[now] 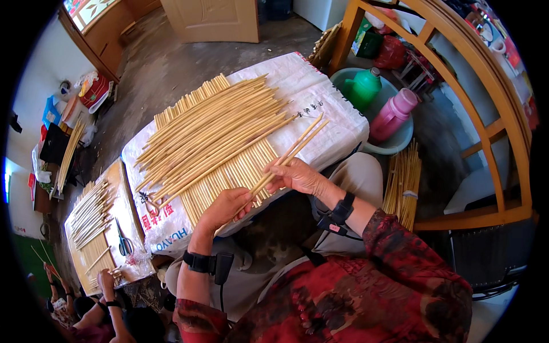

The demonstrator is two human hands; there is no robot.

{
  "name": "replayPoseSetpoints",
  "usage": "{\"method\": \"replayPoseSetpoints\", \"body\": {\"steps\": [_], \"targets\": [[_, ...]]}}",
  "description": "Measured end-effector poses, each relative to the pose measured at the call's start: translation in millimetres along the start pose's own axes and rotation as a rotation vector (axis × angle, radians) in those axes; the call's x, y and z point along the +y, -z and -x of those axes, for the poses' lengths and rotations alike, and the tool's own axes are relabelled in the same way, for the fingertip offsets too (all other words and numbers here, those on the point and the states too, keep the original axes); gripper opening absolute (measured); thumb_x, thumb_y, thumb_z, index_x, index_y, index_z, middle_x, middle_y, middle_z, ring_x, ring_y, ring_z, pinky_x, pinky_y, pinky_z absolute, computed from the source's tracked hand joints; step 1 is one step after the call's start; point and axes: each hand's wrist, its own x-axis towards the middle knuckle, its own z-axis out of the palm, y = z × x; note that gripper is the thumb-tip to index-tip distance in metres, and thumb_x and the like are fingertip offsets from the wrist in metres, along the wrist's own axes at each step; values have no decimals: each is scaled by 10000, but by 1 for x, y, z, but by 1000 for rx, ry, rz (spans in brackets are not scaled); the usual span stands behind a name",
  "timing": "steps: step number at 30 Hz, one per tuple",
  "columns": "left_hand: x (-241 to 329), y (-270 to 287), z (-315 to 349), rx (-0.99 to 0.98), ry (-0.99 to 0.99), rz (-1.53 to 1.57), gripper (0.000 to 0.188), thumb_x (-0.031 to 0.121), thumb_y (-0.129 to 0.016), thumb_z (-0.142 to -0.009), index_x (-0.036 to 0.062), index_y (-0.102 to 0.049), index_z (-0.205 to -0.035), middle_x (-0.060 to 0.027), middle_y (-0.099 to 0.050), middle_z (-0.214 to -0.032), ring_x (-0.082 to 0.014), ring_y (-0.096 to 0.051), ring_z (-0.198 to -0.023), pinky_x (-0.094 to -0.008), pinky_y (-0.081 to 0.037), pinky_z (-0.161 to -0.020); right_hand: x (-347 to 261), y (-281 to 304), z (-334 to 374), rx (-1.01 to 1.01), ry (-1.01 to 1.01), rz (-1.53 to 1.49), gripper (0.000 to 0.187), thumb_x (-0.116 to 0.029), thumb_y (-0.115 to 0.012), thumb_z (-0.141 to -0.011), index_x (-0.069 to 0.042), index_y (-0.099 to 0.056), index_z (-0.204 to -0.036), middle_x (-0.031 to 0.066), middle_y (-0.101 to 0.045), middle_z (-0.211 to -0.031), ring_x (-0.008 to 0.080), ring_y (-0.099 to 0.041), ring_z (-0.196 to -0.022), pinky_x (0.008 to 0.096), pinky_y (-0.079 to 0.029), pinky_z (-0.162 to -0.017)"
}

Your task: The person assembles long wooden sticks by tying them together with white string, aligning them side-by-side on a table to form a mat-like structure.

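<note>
Two slender straw-coloured sticks [309, 135] slant up to the right across my lap side of the table. My left hand [227, 208] is closed around their lower end, and my right hand [293, 174] pinches them farther up. Just beyond my hands lies a broad pile of similar sticks [211, 128], side by side and slightly fanned. Beneath it, another layer of sticks [226, 178] runs crosswise. Both rest on a white woven sack sheet [337, 114] spread over the table. A small looped metal tool [150, 204] partly shows at the pile's near left.
At left, a second table [135, 220] carries sticks [88, 220] and dark-handled scissors [124, 244]; a co-worker's hand [106, 281] is there. A basin [410, 142] at right holds a green flask [363, 90] and pink flask [393, 116]. Beside my knee stands a stick bundle [402, 183], near a wooden frame [494, 171].
</note>
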Motion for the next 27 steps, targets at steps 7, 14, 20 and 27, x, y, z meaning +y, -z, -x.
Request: {"method": "replayPoseSetpoints", "body": {"steps": [7, 14, 20, 27], "targets": [[-12, 5, 5, 110, -78, -86, 253, 202, -431, -907, 26, -569, -790, 20, -501, -603, -46, -452, -510, -188, -369, -457, 12, -4, -8, 84, 41, 33, 261, -244, -549, -871, -8, -552, -982, 82, -601, -811, 160, -617, -703, 263, -526, -630], [-32, 22, 8, 128, -123, -110, 215, 171, -457, -899, 24, -565, -786, 15, -478, -591, -64, -417, -527, -218, -364, -491, 15, -15, -16, 130, 76, 57, 285, -271, -511, -889, 6, -552, -943, 80, -595, -788, 142, -610, -686, 266, -530, -615], [-28, 28, -2, 149, -159, -151, 227, 182, -465, -899, 21, -557, -769, 8, -468, -580, -81, -417, -531, -237, -365, -497, 11, -8, -24, 155, 105, 49, 287, -258, -519, -883, 21, -563, -934, 89, -586, -812, 179, -611, -682, 304, -525, -625], [-31, 30, -4, 178, -159, -121, 233, 208, -472, -898, 26, -564, -785, 9, -472, -588, -70, -421, -533, -232, -367, -495, 9, -11, -28, 187, 90, 88, 272, -253, -542, -868, 11, -555, -932, 90, -592, -841, 196, -619, -661, 329, -532, -619]]}}
